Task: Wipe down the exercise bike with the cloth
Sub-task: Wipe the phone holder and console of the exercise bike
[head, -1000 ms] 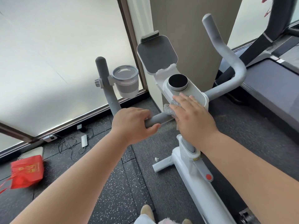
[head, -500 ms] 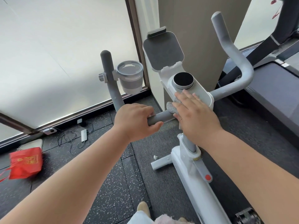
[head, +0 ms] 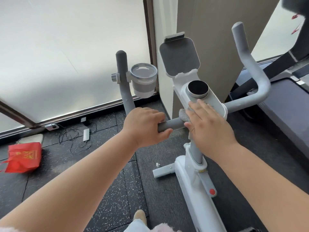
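A white and grey exercise bike [head: 192,174] stands in front of me, with a round black dial [head: 197,89] on its white console and a tablet holder above. My left hand [head: 144,127] grips the grey left handlebar [head: 168,124] near the console. My right hand [head: 207,126] lies flat with straight fingers, pressing a grey cloth [head: 183,113] against the console's near left edge. Most of the cloth is hidden under the palm.
A cup holder [head: 143,80] is clamped to the left handlebar upright. The right handlebar [head: 250,64] curves upward. A treadmill [head: 287,104] stands at right. On the dark floor lie a red bag [head: 24,157] and a power strip with cables [head: 86,134]. A frosted window fills the left.
My right hand with the cloth has slid a little up onto the console's edge. My left hand keeps its grip on the handlebar. My head has shifted slightly.
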{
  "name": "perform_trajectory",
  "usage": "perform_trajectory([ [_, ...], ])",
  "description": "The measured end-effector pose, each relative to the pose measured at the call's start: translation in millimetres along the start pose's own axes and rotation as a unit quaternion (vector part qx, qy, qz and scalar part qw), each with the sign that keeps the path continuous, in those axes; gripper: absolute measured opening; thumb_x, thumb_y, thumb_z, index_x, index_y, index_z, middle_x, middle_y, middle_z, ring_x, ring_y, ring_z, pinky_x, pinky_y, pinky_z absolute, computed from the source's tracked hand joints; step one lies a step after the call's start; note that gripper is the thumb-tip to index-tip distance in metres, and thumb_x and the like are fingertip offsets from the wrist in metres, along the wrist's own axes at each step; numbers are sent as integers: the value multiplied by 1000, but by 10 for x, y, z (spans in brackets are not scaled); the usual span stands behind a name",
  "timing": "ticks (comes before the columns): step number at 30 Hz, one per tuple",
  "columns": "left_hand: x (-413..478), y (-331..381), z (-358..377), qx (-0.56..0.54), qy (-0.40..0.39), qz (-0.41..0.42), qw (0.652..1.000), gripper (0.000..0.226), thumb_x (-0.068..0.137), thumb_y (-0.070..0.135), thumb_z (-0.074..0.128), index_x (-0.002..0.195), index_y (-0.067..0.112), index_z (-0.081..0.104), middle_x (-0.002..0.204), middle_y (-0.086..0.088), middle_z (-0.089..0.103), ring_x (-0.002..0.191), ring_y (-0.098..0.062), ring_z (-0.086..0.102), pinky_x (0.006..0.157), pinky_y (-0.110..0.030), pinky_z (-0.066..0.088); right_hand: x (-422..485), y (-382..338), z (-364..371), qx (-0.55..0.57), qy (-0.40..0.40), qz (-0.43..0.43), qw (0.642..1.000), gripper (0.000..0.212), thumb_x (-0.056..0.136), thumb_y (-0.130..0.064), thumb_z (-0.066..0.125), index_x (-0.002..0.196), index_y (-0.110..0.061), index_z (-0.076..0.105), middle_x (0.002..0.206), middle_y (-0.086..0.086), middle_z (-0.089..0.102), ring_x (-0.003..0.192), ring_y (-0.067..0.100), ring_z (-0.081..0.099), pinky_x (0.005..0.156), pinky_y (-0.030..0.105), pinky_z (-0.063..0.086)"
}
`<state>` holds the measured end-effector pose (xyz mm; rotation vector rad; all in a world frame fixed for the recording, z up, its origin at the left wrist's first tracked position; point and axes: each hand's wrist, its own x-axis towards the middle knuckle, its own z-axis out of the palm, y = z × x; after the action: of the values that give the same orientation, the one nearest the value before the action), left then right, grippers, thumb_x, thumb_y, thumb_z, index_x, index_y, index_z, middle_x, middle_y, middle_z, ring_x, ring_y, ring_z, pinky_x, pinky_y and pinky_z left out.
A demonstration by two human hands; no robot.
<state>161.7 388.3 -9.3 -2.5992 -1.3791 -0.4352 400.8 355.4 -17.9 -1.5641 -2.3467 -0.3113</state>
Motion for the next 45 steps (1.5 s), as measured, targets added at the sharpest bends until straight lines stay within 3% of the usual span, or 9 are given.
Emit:
perform_trajectory([
  [3, -6, -6, -4, -8, 18, 1, 1000, 42, 82, 68, 50, 81, 30, 65, 69, 11, 61, 68, -20, 61, 59, -29, 37, -75, 101, -16, -21, 4, -31, 999, 49, 107, -35, 36, 142, -6, 55, 155, 14, 45, 146, 38, 38, 118, 52, 33],
  [10, -19, 10, -31, -15, 19, -1, 1000, 38, 82, 65, 52, 78, 29, 64, 67, 10, 59, 66, -20, 58, 60, -30, 40, 255, -114, 141, 21, 30, 20, 999, 42, 104, -31, 38, 114, -6, 70, 141, 14, 60, 142, 39, 44, 119, 52, 32],
  [15, -14, 6, -18, -19, 22, 11, 1000, 35, 83, 60, 52, 75, 26, 60, 67, 9, 57, 65, -22, 58, 59, -31, 42, -99, -49, 68, 38, 53, -40, 997, 46, 107, -32, 36, 139, -8, 59, 147, 9, 56, 143, 33, 45, 119, 51, 33],
  [21, -21, 4, -41, -36, 29, 20, 999, 27, 82, 55, 51, 74, 32, 40, 65, 8, 55, 64, -24, 57, 59, -29, 30, 54, -47, 128, -6, 60, 17, 998, 44, 106, -31, 38, 132, -6, 63, 140, 13, 60, 138, 39, 48, 120, 53, 30],
  [26, -21, -8, -10, -15, 31, 15, 999, 36, 83, 53, 53, 68, 21, 51, 62, 5, 54, 62, -25, 54, 57, -31, 33, 32, -440, 213, 66, 72, 22, 995, 46, 103, -32, 39, 133, -6, 63, 142, 12, 60, 138, 37, 49, 120, 50, 29],
  [34, -39, -7, -34, 2, 3, 23, 1000, 35, 84, 53, 47, 69, 22, 53, 62, 5, 54, 61, -25, 55, 59, -30, 25, 87, -211, 75, 15, 56, 85, 995, 28, 102, -21, 51, 119, -6, 67, 138, 11, 61, 144, 41, 40, 123, 53, 15],
  [37, -33, -8, -52, 4, -22, 19, 1000, 39, 87, 56, 42, 72, 22, 54, 64, 6, 54, 62, -24, 55, 60, -31, 25, 73, -431, 102, 56, 49, 95, 993, 36, 102, -22, 43, 128, -7, 64, 142, 10, 58, 146, 40, 36, 124, 52, 14],
  [41, 14, -103, -115, -27, -62, 32, 997, 39, 92, 57, 45, 79, 22, 58, 69, 7, 57, 66, -23, 58, 59, -33, 35, -52, -360, 71, 14, 24, 35, 999, 46, 96, -12, 54, 142, -12, 54, 150, 12, 50, 150, 41, 28, 125, 53, 9],
  [45, 128, -348, -236, -33, -27, 53, 998, 41, 91, 57, 43, 78, 23, 62, 69, 7, 63, 68, -23, 59, 75, -35, 46, 9, -267, -37, -41, 5, 92, 995, 47, 90, -10, 61, 137, -10, 57, 151, 14, 48, 152, 44, 21, 126, 54, 5],
])
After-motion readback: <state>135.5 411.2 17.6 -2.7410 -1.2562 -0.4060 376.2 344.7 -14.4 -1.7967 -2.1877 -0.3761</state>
